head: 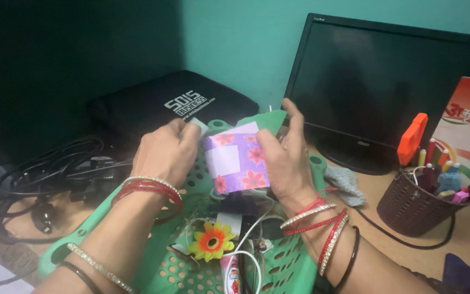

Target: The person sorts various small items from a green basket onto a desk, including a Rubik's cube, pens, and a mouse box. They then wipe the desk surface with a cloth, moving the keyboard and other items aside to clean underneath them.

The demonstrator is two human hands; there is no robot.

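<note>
**Both hands on a flowered paper packet over a green basket**

Left hand and right hand hold a small purple packet between them, above the green perforated basket. The packet has red flower prints and a pale square patch on its face. It sits tilted, facing the camera.

Left hand: fingers curled tight, pinching the packet's upper left edge; a small pale bit shows at the fingertips, can't tell what it is. Right hand: thumb pressed on the packet's right edge, the other fingers extended up behind it. A green sheet sticks up behind the packet, against the right fingers. Both wrists carry red and silver bangles.

In the basket, below the packet: an orange and yellow artificial flower, white cable, a few dark small items too cluttered to identify.

Around it: black monitor at the back right, screen off. Black bag at the back left. Tangle of black cables on the left. Brown pen holder on the right, full of pens and markers, orange item just behind it. Grey cloth near the monitor's base.
</note>
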